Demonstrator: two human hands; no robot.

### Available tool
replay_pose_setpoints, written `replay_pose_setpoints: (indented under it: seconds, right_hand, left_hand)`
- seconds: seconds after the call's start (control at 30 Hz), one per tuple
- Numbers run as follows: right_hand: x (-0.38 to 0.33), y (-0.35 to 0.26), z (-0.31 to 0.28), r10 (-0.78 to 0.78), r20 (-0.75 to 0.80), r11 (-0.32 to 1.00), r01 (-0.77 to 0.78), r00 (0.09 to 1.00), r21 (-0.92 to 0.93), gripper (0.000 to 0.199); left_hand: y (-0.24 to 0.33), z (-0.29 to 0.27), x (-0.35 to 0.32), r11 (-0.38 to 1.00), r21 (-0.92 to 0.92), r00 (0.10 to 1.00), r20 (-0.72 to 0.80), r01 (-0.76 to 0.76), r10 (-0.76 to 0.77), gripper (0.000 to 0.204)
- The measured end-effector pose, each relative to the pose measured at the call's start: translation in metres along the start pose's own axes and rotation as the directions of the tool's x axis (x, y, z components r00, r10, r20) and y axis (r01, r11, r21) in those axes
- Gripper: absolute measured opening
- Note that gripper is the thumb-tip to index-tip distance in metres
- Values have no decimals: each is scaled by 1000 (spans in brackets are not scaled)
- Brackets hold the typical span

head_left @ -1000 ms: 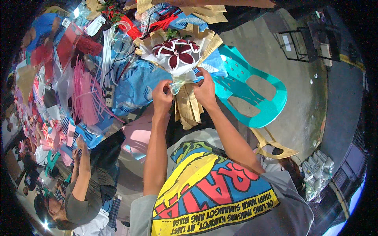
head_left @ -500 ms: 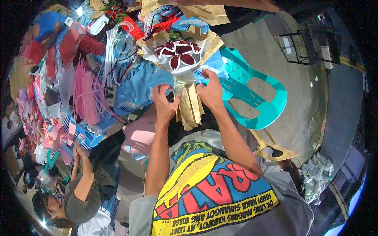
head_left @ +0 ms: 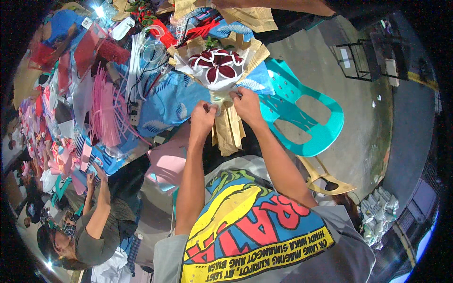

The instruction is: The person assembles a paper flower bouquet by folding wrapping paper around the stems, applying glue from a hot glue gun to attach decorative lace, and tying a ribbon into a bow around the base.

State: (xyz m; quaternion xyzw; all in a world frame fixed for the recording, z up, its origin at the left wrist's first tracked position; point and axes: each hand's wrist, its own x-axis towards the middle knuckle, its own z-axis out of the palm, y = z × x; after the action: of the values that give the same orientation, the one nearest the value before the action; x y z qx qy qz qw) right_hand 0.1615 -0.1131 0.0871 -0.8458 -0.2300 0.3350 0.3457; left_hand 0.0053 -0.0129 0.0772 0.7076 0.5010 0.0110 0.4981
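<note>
You have the cloth-covered desk ahead and to your left, heaped with craft stuff. A co-worker sits or stands at its left side, arms raised to it. To your right is a turquoise chair, its back or seat pierced with openings. The bouquet is in front of you, between your hands, blooms away from you and wrapped stem toward you; whether it rests on anything is hidden. A pink bundle of strips lies farther left on the desk. Your left hand has thumb and fingertips brought together, seemingly pinching the ribbon; your right hand is curled in at the bouquet's neck, and you cannot tell what, if anything, its fingertips grip. Dark red petals, edged in white, face up. The pale, see-through ribbon sits around the neck. The step in hand looks like working that ribbon; your next move likely calls for a light, even pinch on both sides, without crushing the paper.
</note>
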Motion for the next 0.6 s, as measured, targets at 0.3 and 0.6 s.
replay_pose_setpoints:
  seconds: [0.3,0.6]
  right_hand:
    - [-15,8,30,18,-249,992,13,968,122,22]
    - [-13,16,34,27,-290,992,11,957,128,22]
  left_hand:
    - [16,51,-6,911,-408,890,-389,66,-239,24]
    - [8,56,2,914,-406,837,-497,9,-229,19]
